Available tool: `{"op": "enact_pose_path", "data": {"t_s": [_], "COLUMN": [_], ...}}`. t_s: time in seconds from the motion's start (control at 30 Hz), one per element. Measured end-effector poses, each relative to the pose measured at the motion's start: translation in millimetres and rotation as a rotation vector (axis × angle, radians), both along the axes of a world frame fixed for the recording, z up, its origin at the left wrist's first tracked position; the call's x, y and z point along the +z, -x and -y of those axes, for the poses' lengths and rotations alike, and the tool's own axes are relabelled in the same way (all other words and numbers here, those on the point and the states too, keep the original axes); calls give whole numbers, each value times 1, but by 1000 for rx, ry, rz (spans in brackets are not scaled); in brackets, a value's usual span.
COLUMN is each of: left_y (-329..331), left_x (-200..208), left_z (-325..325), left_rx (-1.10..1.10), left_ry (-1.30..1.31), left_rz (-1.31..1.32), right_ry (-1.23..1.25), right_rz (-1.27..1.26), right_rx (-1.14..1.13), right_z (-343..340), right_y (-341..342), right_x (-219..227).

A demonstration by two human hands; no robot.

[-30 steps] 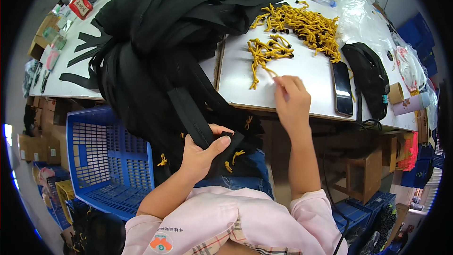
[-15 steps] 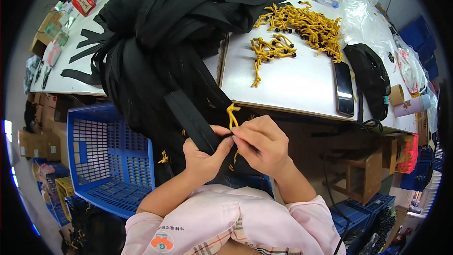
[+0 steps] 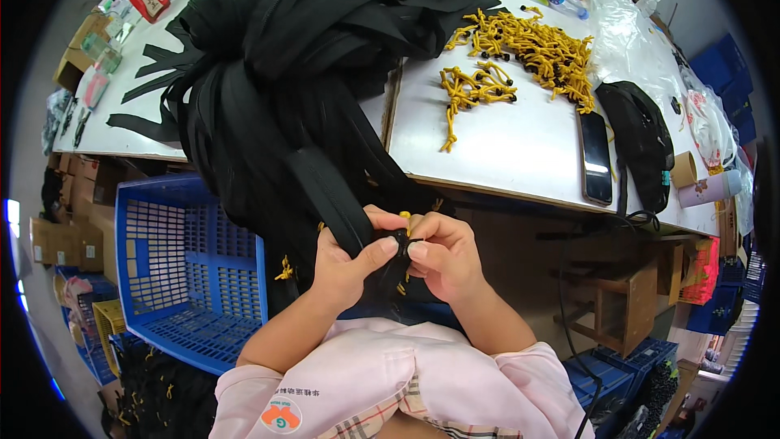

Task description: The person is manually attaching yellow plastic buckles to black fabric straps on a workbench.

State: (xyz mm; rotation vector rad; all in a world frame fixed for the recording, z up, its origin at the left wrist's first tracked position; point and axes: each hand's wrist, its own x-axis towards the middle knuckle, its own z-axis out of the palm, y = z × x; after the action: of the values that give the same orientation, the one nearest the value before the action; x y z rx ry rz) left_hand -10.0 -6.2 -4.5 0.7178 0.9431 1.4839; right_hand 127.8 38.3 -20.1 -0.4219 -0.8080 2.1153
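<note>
My left hand (image 3: 345, 272) is closed around the end of a black zipper strip (image 3: 329, 195), its thumb pressed near the strip's tip. Against it, my right hand (image 3: 451, 260) pinches a yellow cord pull (image 3: 405, 215) at the same spot; only a short bit of yellow shows above the fingers. Small black parts between the two thumbs are partly hidden. The strip runs back into a big heap of black zipper strips (image 3: 301, 41), which hangs over the table edge. Below my hands, more yellow pulls dangle from dark strips.
On the white table (image 3: 504, 150) lie a pile of yellow cord pulls (image 3: 536, 53), a smaller cluster (image 3: 471, 89), a phone (image 3: 595, 158) and a black pouch (image 3: 638, 142). A blue plastic crate (image 3: 191, 268) stands at my left. A wooden stool (image 3: 621, 301) is under the table at right.
My right hand has shifted slightly left and turned, its fingers drawn in closer to the left hand. Less of the yellow cord sticks up between them now.
</note>
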Motion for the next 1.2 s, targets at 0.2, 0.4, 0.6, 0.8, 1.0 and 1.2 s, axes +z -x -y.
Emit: {"op": "enact_pose_path", "data": {"t_s": [0.2,0.4,0.6,0.8,1.0,1.2], "left_y": [0,-4,1,0,2,5], "left_x": [-4,2,12,6,8,17], "left_z": [-1,3,5,6,7,4], "left_rx": [-55,32,-21,2,26,214], "left_ry": [-238,-179,-130,-275,-105,-100], "left_rz": [-264,-463,-477,-504,-478,-451], "right_ry": [-158,-793,-395,-559,-858,-1145], "right_rz": [164,498,307,383,541,562], "right_rx": [-131,-485,-109,-239,-304,340], "right_z": [7,9,9,14,-6,1], "right_y": [5,10,0,2,2,-4], "right_x": [0,-4,-6,-9,16,5]}}
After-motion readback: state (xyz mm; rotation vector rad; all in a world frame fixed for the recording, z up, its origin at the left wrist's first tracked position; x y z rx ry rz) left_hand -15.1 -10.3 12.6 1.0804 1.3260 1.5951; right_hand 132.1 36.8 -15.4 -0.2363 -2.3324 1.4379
